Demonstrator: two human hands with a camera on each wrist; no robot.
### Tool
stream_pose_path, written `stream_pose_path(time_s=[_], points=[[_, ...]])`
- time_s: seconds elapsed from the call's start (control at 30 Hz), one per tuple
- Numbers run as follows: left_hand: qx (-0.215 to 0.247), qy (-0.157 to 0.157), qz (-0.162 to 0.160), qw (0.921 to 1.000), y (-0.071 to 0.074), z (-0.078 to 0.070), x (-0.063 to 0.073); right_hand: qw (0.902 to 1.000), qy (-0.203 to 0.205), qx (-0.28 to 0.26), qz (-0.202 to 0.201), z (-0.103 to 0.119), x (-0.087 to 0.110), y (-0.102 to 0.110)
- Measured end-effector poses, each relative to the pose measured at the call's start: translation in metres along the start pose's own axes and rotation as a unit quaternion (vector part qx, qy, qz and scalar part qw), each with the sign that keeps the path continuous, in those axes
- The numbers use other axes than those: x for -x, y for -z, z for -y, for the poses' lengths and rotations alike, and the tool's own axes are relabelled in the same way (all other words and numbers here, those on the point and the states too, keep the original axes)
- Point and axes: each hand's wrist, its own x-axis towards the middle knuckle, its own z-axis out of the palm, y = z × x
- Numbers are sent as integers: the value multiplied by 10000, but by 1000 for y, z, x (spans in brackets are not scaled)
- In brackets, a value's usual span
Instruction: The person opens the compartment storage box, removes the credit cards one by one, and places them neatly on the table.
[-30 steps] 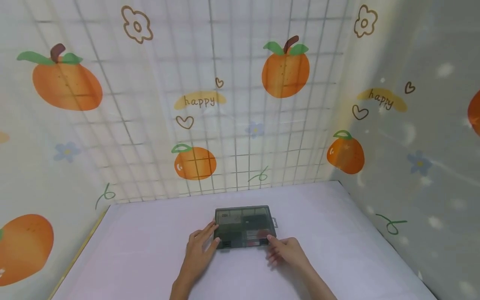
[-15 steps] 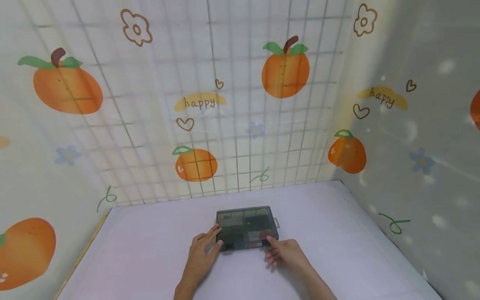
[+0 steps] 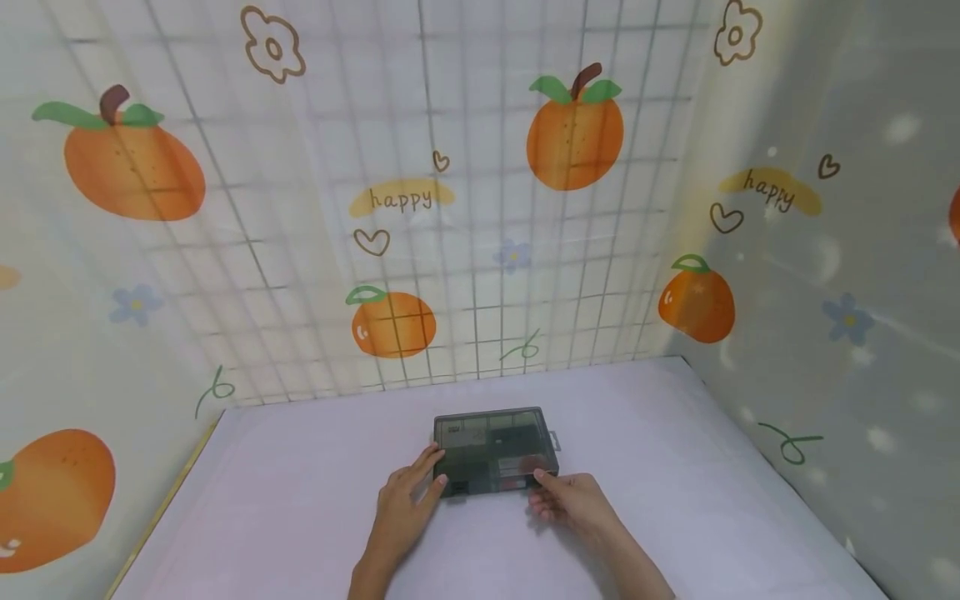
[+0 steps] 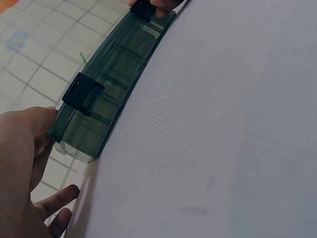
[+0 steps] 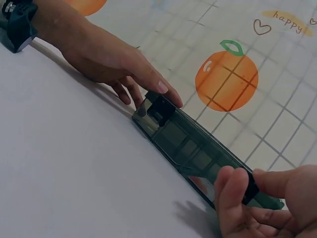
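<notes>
A dark green, see-through compartment box [image 3: 487,450] lies on the white table with its lid down. Two black latches sit along its front side; the left latch [image 4: 81,93] shows in the left wrist view. My left hand [image 3: 402,512] lies along the box's left end, fingers loosely extended, thumb at the front left corner. At the front right corner, my right hand [image 3: 576,504] pinches the right latch [image 5: 251,188], thumb over the lid edge and fingers curled before it. A reddish item [image 3: 531,463] shows through the lid near the right thumb.
A clear hanging loop [image 3: 554,440] sticks out from the box's right end. Behind the table [image 3: 300,483] hangs a curtain [image 3: 472,208] printed with oranges, over a wire grid. Another curtain side [image 3: 840,375] borders the right. A dark wristband [image 5: 21,27] circles the left wrist.
Both hands keep their places on the box, which looks unmoved on the table. The head view shifts slightly. My right hand's lower fingers are a little more tucked in.
</notes>
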Motion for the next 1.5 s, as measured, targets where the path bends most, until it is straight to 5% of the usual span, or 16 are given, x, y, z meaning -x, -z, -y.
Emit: stream_pose_path(time_s=[0.6,0.83,1.3,1.5], points=[[-140,60,74,9999,3,-3,-1,9994,-90,-326,67,2,-4,0],[-128,-81,-35,9999,3,-3,-2,9973,447,395,-434,-1,-3,-7],[-27,-39,-9,10000,-2,2,1,9746,471,1953,-986,-2,12,-4],[14,-26,-19,10000,-1,2,0,9748,624,2031,-683,3,19,-12]])
